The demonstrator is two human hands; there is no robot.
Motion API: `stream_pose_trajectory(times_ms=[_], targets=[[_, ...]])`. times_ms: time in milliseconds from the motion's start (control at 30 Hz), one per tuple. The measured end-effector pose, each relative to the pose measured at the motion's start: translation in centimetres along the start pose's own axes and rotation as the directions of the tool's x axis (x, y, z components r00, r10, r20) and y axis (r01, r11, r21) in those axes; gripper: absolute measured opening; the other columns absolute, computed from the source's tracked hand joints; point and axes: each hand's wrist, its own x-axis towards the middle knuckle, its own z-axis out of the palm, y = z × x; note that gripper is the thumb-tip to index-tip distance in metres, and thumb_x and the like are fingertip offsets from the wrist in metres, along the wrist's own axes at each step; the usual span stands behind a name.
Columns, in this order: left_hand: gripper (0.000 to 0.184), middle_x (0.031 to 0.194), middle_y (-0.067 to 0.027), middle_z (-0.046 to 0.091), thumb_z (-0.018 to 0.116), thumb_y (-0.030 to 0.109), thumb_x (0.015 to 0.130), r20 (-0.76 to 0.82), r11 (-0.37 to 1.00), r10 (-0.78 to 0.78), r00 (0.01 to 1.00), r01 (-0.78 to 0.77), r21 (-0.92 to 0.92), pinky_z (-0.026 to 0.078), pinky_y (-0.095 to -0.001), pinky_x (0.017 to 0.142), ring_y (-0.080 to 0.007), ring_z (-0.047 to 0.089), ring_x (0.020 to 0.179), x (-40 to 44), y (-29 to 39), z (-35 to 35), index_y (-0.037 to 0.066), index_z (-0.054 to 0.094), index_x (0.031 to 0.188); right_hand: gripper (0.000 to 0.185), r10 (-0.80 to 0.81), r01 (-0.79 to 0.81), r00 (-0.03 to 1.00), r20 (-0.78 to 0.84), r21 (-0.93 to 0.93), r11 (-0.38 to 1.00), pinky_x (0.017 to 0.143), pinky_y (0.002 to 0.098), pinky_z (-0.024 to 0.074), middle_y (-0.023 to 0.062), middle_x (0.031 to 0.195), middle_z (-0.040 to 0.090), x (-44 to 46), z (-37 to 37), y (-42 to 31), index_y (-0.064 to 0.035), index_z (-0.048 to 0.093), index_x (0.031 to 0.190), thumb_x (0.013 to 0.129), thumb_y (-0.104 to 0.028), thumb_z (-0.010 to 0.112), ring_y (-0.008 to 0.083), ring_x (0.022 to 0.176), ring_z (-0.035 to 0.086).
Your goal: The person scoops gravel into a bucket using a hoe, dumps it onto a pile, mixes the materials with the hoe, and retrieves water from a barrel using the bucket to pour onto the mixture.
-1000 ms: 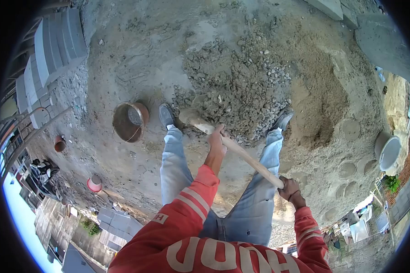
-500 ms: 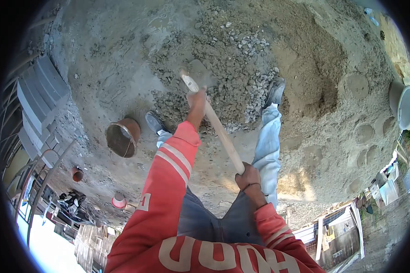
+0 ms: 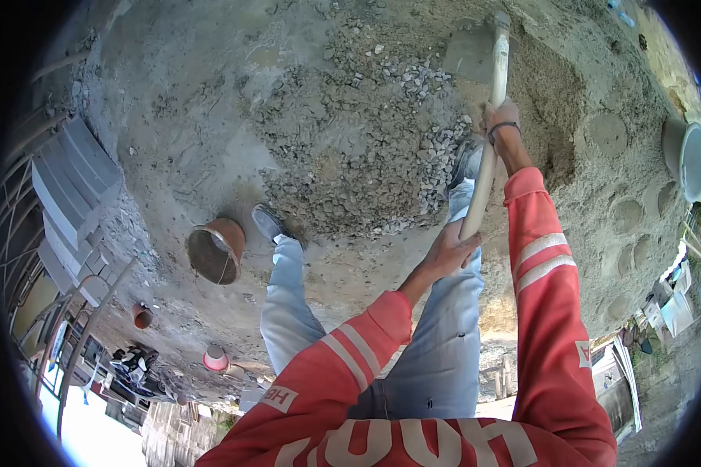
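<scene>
My right hand [image 3: 503,123], with a dark band at the wrist, is wrapped round the upper part of a pale wooden handle [image 3: 483,187]. Lower down, at the handle's near end, my left hand [image 3: 448,251] is closed on the same tool. The flat metal blade [image 3: 470,56] of this hoe is at the top, over the right side of the heap. Below and left of the blade lies a pile of wet grey mix and gravel [image 3: 366,148]. Brown sand [image 3: 549,101] is spread to its right.
A brown bucket [image 3: 216,251] stands left of my left shoe [image 3: 269,223]. Farther left are a small pot [image 3: 142,315], a red-and-white bucket [image 3: 216,358], grey blocks [image 3: 78,179] and a motorcycle [image 3: 136,366]. A grey tub [image 3: 687,159] is at the far right.
The hoe has swung from the left and middle of the pile to its upper right. My right hand is now higher on the handle, and my left hand is at its near end.
</scene>
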Motion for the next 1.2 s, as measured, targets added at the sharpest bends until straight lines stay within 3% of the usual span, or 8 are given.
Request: stream_pose_trajectory(times_ms=[167, 267, 433, 533, 667, 800, 867, 1200], targets=[[0.022, 0.057, 0.0011, 0.048, 0.064, 0.025, 0.087, -0.083, 0.990, -0.134, 0.987, 0.138, 0.035, 0.037, -0.0248, 0.038, -0.0079, 0.046, 0.043, 2.0, -0.1, -3.4, 0.005, 0.054, 0.085, 0.016, 0.356, -0.356, 0.934, 0.003, 0.029, 0.934, 0.038, 0.0320, 0.0411, 0.0065, 0.056, 0.052, 3.8, 1.6, 7.3, 0.0001, 0.054, 0.070, 0.082, -0.010, 0.057, 0.0175, 0.041, 0.050], [0.030, 0.058, -0.0015, 0.053, 0.069, 0.034, 0.081, -0.152, 0.872, -0.132, 0.980, 0.187, 0.452, 0.040, -0.0288, 0.042, -0.0107, 0.050, 0.044, -1.5, -2.5, -6.9, 0.006, 0.059, 0.085, 0.015, 0.290, -0.293, 0.956, 0.046, 0.203, 0.935, 0.037, 0.0318, 0.0411, 0.0058, 0.055, 0.050, -0.2, 3.4, 11.9, -0.0030, 0.053, 0.070, 0.082, -0.011, 0.055, 0.0179, 0.041, 0.048], [0.032, 0.058, -0.0016, 0.053, 0.067, 0.035, 0.082, -0.219, 0.838, -0.279, 0.935, 0.349, 0.420, 0.041, -0.0312, 0.044, -0.0128, 0.052, 0.046, -11.3, -1.2, -11.9, 0.004, 0.060, 0.085, 0.015, 0.521, -0.527, 0.849, 0.085, 0.190, 0.828, 0.034, 0.0299, 0.0385, 0.0041, 0.055, 0.046, -8.4, 11.5, 16.6, -0.0048, 0.049, 0.074, 0.086, -0.014, 0.053, 0.0163, 0.039, 0.044], [0.043, 0.069, -0.0154, 0.062, 0.065, 0.037, 0.080, -0.255, 0.780, -0.404, 0.878, 0.477, 0.405, 0.049, -0.0394, 0.061, -0.0273, 0.063, 0.062, -16.5, -0.5, -18.1, -0.003, 0.061, 0.096, 0.014, 0.650, -0.665, 0.746, 0.144, 0.196, 0.721, 0.038, 0.0317, 0.0407, 0.0034, 0.057, 0.047, -13.9, 19.8, 16.3, -0.0070, 0.048, 0.081, 0.091, -0.017, 0.048, 0.0175, 0.041, 0.044], [0.041, 0.069, -0.0191, 0.062, 0.066, 0.033, 0.081, -0.273, 0.674, -0.247, 0.930, 0.367, 0.641, 0.049, -0.0408, 0.060, -0.0316, 0.063, 0.061, -23.3, 1.1, -21.5, -0.005, 0.060, 0.095, 0.012, 0.514, -0.544, 0.837, 0.188, 0.392, 0.742, 0.039, 0.0314, 0.0411, 0.0040, 0.060, 0.049, -22.2, 21.3, 11.5, -0.0078, 0.047, 0.085, 0.093, -0.017, 0.046, 0.0165, 0.044, 0.046], [0.034, 0.081, -0.0205, 0.064, 0.067, 0.027, 0.079, -0.093, 0.502, -0.014, 0.996, 0.087, 0.860, 0.049, -0.0451, 0.070, -0.0386, 0.063, 0.075, -32.0, 2.2, -25.1, -0.001, 0.061, 0.098, 0.010, 0.530, -0.621, 0.769, 0.356, 0.610, 0.492, 0.045, 0.0301, 0.0422, 0.0013, 0.065, 0.046, -31.6, 21.8, 8.1, -0.0107, 0.046, 0.086, 0.095, -0.014, 0.042, 0.0138, 0.051, 0.044], [0.031, 0.087, -0.0182, 0.065, 0.067, 0.026, 0.079, -0.118, 0.468, -0.232, 0.966, 0.217, 0.857, 0.048, -0.0454, 0.076, -0.0392, 0.061, 0.082, -35.1, 2.8, -28.5, 0.004, 0.061, 0.100, 0.010, 0.515, -0.683, 0.701, 0.493, 0.672, 0.286, 0.049, 0.0304, 0.0427, 0.0001, 0.064, 0.043, -35.9, 23.5, 8.5, -0.0108, 0.045, 0.086, 0.095, -0.012, 0.042, 0.0140, 0.052, 0.041], [0.038, 0.089, -0.0112, 0.066, 0.075, 0.023, 0.071, -0.215, 0.218, -0.040, 0.976, 0.218, 0.951, 0.048, -0.0453, 0.080, -0.0334, 0.061, 0.086, -45.0, -6.4, -38.4, 0.013, 0.061, 0.105, 0.016, 0.433, -0.494, 0.827, 0.359, 0.831, 0.255, 0.049, 0.0339, 0.0432, 0.0044, 0.068, 0.044, -49.1, 27.1, 6.7, -0.0082, 0.040, 0.090, 0.088, 0.003, 0.051, 0.0171, 0.054, 0.047]])
